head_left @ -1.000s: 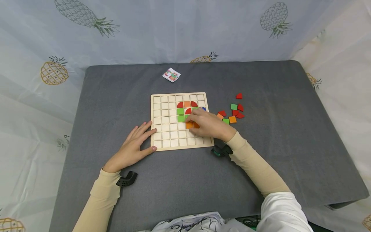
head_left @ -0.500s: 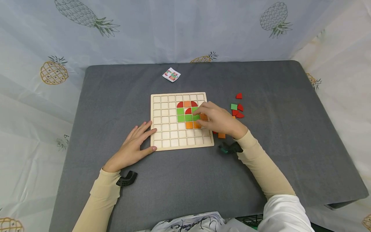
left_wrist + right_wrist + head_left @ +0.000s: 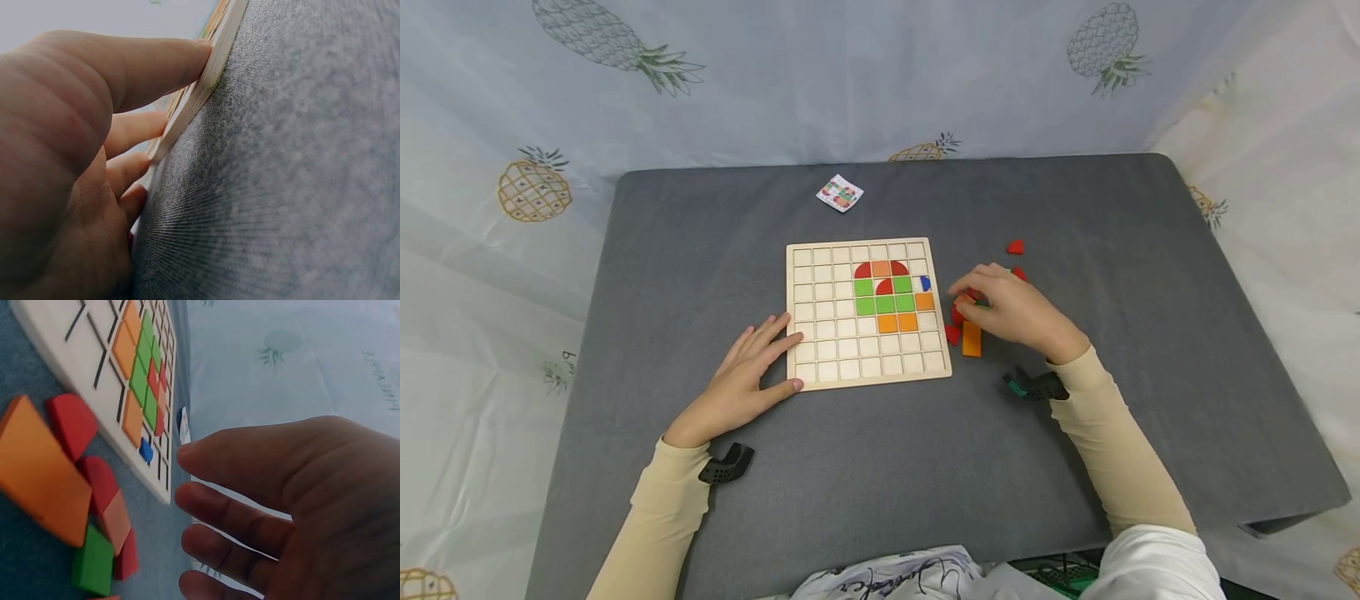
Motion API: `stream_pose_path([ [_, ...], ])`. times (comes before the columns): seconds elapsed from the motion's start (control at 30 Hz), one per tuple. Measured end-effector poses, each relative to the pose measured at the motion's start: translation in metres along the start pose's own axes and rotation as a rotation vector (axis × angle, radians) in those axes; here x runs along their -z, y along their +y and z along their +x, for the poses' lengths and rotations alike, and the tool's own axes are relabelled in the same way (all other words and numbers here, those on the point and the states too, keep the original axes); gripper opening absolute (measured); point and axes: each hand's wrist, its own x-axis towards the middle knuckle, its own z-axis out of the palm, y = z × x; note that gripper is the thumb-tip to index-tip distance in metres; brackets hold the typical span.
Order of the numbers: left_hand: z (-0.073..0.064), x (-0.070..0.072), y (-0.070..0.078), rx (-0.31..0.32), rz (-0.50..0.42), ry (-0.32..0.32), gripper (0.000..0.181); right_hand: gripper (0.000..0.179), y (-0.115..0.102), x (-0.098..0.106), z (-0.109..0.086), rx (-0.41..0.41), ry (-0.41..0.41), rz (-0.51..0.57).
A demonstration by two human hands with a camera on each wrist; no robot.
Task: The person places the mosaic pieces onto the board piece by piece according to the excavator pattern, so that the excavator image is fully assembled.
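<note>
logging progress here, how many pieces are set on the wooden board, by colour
green squares: 5
orange squares, counting the paler one: 4
red quarter-rounds: 3
blue piece: 1
total on the board: 13

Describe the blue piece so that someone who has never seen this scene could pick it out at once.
A pale wooden grid board lies on the grey table. In its rightmost column, directly beyond an orange square, sits the blue piece. It is the only blue piece in view, while those around it are orange, green or red.
</note>
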Motion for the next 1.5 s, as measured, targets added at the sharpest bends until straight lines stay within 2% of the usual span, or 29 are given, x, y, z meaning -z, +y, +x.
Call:
stream_pose_path([
  [0.47, -0.001, 0.0, 0.001, -0.008, 0.002, 0.017, 0.068, 0.021, 0.012, -0.005, -0.015, -0.095, -0.126, -0.077],
  [0.8, 0.0, 0.0, 0.002, 0.007, 0.003, 0.006, 0.069, 0.023, 0.01, -0.01, -0.018, -0.115, -0.126, -0.127],
  [1.03, 0.0, 0.0, 0.002, 0.007, -0.002, 0.007, 0.069, 0.02, 0.009, -0.013, -0.019, -0.126, -0.139, -0.088],
  [1.13, 0.0, 0.0, 0.002, 0.004, 0.005, 0.011, 0.069, 0.016, 0.008, -0.013, -0.018, -0.114, -0.121, -0.048],
  [1.33, 0.0, 0.0, 0.002, 0.001, 0.0, 0.015, 0.068, 0.01, 0.003, -0.01, -0.014, -0.011, -0.036, 0.05],
  [1.5, 0.0, 0.001, 0.002, 0.006, -0.002, 0.006, 0.068, 0.014, -0.01, -0.012, -0.008, 0.042, 0.026, 0.109],
])
